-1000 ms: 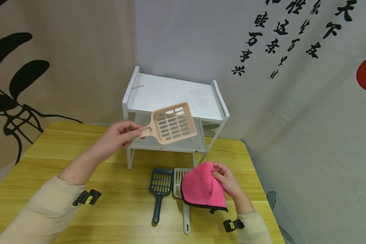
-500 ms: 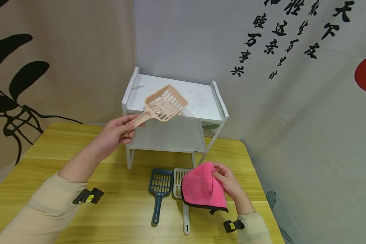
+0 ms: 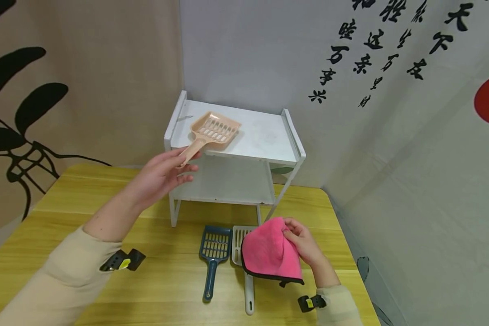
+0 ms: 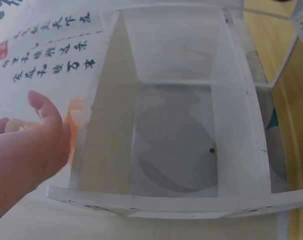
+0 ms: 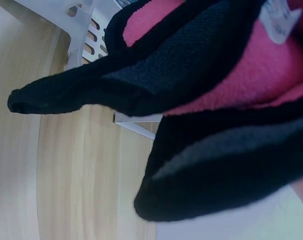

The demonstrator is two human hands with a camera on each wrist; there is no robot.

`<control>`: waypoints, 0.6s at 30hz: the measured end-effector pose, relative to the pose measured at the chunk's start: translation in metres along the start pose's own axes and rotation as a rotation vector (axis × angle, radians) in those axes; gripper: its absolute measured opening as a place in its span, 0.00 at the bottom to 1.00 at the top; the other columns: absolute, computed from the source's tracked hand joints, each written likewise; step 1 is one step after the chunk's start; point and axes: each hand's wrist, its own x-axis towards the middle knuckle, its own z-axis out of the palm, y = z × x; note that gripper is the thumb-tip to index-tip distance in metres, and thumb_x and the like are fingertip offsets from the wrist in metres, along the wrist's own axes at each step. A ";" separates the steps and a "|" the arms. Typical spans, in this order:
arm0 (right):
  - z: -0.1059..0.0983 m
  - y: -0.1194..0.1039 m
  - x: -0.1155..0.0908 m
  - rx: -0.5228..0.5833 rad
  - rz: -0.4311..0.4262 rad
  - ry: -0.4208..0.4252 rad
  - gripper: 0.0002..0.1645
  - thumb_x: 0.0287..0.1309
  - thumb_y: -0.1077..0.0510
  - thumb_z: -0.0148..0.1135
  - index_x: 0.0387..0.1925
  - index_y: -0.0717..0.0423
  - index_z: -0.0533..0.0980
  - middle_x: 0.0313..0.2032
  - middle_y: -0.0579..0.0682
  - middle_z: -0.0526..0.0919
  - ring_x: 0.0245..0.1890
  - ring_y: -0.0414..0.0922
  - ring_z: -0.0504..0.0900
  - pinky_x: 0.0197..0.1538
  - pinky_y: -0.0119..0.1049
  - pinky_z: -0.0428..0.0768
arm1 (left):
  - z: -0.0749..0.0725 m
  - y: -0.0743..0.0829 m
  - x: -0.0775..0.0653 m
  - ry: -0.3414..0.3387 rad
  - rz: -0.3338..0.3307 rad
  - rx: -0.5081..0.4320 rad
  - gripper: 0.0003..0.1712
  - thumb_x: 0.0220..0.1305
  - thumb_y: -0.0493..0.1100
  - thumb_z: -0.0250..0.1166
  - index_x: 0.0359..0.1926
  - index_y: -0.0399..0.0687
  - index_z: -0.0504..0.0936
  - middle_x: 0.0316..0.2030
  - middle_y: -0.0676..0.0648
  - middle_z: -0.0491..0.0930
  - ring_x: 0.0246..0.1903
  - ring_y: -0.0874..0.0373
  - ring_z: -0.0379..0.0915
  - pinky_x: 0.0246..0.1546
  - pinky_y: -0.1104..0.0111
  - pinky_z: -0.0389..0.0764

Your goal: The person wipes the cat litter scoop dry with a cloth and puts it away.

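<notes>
A peach slotted litter scoop (image 3: 216,128) has its tray on the top board of a small white shelf (image 3: 265,136), near the left front edge. Its handle sticks out over that edge, and my left hand (image 3: 156,179) pinches the handle, with the lower fingers spread. In the left wrist view, the scoop (image 4: 74,117) shows partly behind the shelf's edge. My right hand (image 3: 303,240) pinches a pink cloth (image 3: 266,249) with black edging. The cloth (image 5: 251,70) fills much of the right wrist view, showing a dark underside and a white tag.
On the wooden table (image 3: 159,290) lie a dark blue litter scoop (image 3: 215,246) and, beside it, a light grey one (image 3: 249,292), partly covered by the cloth. The shelf has a lower board (image 3: 224,181). Behind stands a wall curtain (image 3: 244,54) with black characters.
My left hand has moved the peach scoop up and back, from in front of the shelf down onto its top board, and its lower fingers have spread. The right hand and cloth have stayed put.
</notes>
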 end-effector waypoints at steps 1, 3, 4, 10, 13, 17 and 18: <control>0.000 0.000 0.000 -0.003 0.001 0.003 0.16 0.67 0.66 0.45 0.45 0.42 0.73 0.39 0.35 0.80 0.39 0.31 0.77 0.42 0.23 0.76 | -0.001 0.000 -0.001 0.002 -0.009 -0.011 0.32 0.73 0.44 0.46 0.68 0.29 0.49 0.48 0.56 0.75 0.41 0.66 0.73 0.42 0.76 0.77; 0.000 -0.001 0.000 -0.005 0.001 0.006 0.16 0.67 0.66 0.45 0.45 0.42 0.73 0.39 0.35 0.80 0.39 0.31 0.77 0.42 0.23 0.76 | -0.003 0.000 -0.003 -0.005 -0.035 -0.037 0.28 0.73 0.44 0.46 0.65 0.31 0.54 0.46 0.55 0.77 0.39 0.65 0.74 0.40 0.76 0.77; 0.000 -0.001 0.000 -0.006 0.001 0.006 0.16 0.67 0.66 0.45 0.45 0.42 0.73 0.39 0.36 0.80 0.38 0.31 0.77 0.41 0.23 0.76 | -0.004 0.000 -0.004 -0.012 -0.052 -0.050 0.26 0.73 0.44 0.47 0.63 0.33 0.56 0.45 0.55 0.78 0.37 0.65 0.74 0.39 0.76 0.78; 0.001 -0.001 0.000 0.000 -0.002 0.000 0.16 0.67 0.65 0.45 0.45 0.42 0.73 0.38 0.36 0.80 0.38 0.31 0.77 0.41 0.23 0.77 | -0.006 0.000 -0.005 -0.060 -0.102 -0.106 0.16 0.72 0.44 0.49 0.54 0.38 0.65 0.41 0.53 0.82 0.31 0.66 0.71 0.33 0.79 0.76; 0.002 0.000 0.001 0.003 -0.002 0.000 0.16 0.67 0.65 0.46 0.45 0.41 0.73 0.39 0.35 0.80 0.39 0.31 0.78 0.42 0.23 0.77 | -0.004 0.000 -0.002 -0.042 -0.093 -0.131 0.15 0.70 0.43 0.51 0.52 0.38 0.67 0.40 0.53 0.81 0.30 0.67 0.71 0.32 0.80 0.75; 0.003 0.000 0.000 -0.005 -0.005 0.000 0.17 0.67 0.66 0.46 0.45 0.42 0.73 0.39 0.35 0.80 0.39 0.31 0.78 0.42 0.23 0.76 | -0.001 0.000 0.003 0.028 -0.110 -0.150 0.11 0.70 0.43 0.52 0.47 0.42 0.72 0.38 0.54 0.81 0.29 0.67 0.71 0.31 0.80 0.74; 0.003 0.000 0.000 -0.008 -0.004 0.001 0.17 0.67 0.66 0.46 0.45 0.42 0.73 0.39 0.35 0.80 0.38 0.31 0.77 0.42 0.23 0.76 | 0.000 0.000 0.004 0.049 -0.118 -0.144 0.11 0.70 0.43 0.51 0.47 0.42 0.73 0.37 0.54 0.81 0.29 0.67 0.71 0.31 0.80 0.74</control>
